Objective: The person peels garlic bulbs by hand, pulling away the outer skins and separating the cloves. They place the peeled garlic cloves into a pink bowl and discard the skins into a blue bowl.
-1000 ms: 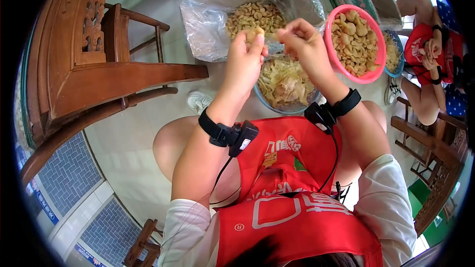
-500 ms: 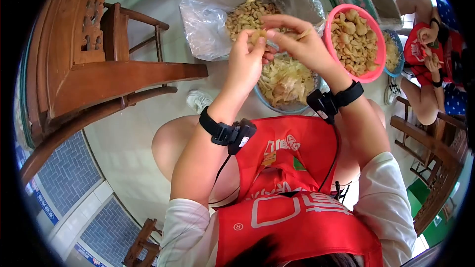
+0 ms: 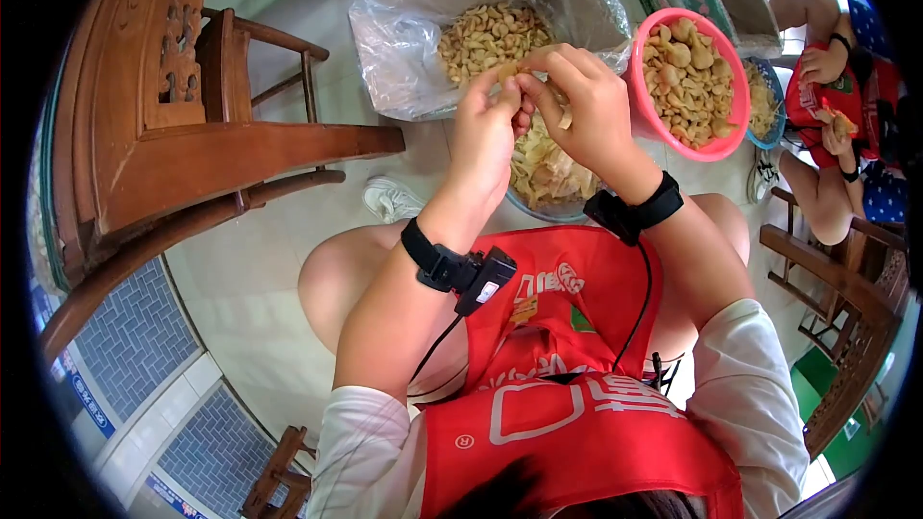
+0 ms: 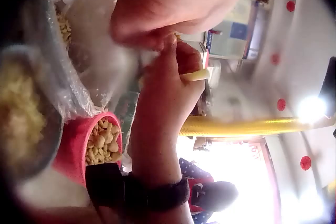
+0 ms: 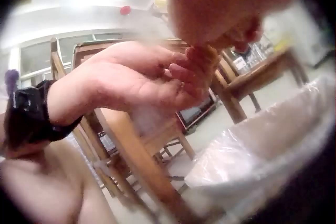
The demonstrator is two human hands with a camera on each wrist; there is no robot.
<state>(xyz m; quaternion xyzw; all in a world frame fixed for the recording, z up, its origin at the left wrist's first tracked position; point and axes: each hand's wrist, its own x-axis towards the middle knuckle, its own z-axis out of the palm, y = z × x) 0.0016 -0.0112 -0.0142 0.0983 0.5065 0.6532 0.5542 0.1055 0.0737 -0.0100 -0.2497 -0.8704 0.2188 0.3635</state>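
Small yellowish piece (image 3: 509, 69), mostly hidden, pinched in fingers (image 3: 503, 96), pale strip (image 4: 197, 75) jutting out

Crinkled, glossy clear plastic (image 3: 399, 62) lines the box, the pink tub (image 3: 638, 86) is smooth plastic, and the chair (image 3: 260, 149) is polished brown wood.

Left hand (image 3: 484, 139) and right hand (image 3: 594, 111) meet, fingers (image 3: 567, 75) curled.

The tiled floor (image 3: 240, 298) bears a plastic-lined bin (image 3: 399, 58) at twelve o'clock and, toward two, a basin (image 3: 540, 215) and pink tub (image 3: 639, 85).
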